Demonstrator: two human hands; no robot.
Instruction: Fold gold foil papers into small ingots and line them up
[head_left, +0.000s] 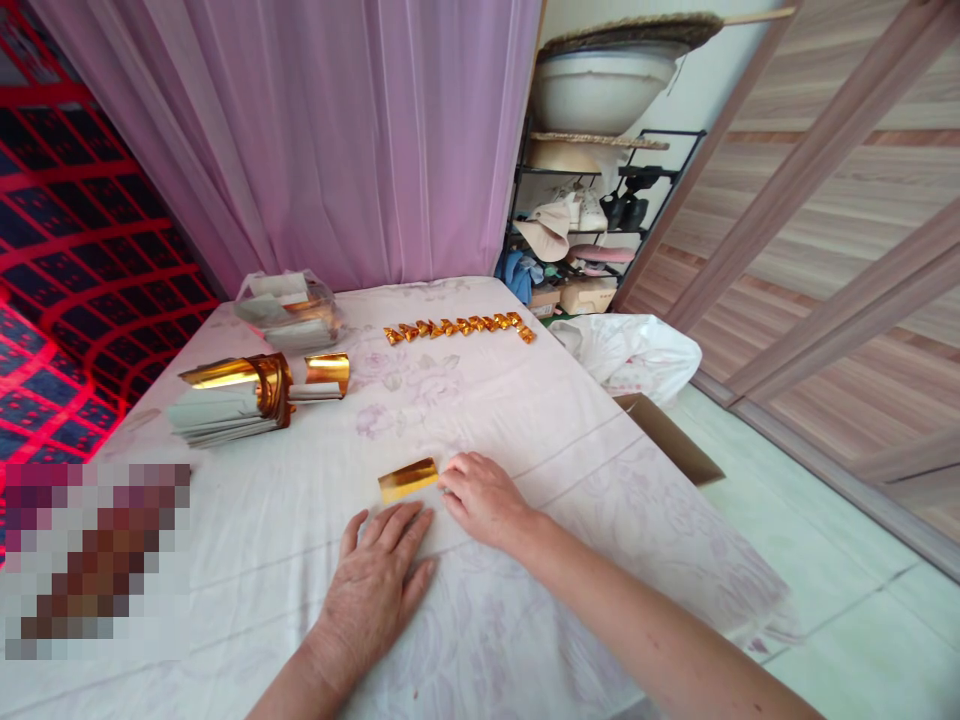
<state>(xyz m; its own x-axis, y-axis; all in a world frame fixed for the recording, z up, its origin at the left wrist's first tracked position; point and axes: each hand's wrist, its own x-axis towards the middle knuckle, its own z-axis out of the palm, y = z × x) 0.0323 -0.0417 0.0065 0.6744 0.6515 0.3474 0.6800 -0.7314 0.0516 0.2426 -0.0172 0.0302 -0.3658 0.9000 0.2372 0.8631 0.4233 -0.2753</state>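
Note:
A folded strip of gold foil paper (407, 481) lies on the cloth-covered table in front of me. My right hand (480, 497) is at its right end, fingers curled and closed on the edge; the fingertips are partly hidden. Flat on the cloth just below the strip rests my left hand (379, 575), fingers stretched out and holding nothing. Farther back, a row of small folded gold foil pieces (459, 327) runs across the table. To the left is a bundle of foil paper sheets (232, 400), gold on one side and pale on the other.
Behind the bundle sits a clear plastic bag (289, 312) with more paper. A purple curtain (337, 140) hangs beyond the table. At the right stand a shoe rack (585, 172), a white plastic bag (637, 350) and a brown cardboard piece (667, 438). A blurred patch covers the left edge.

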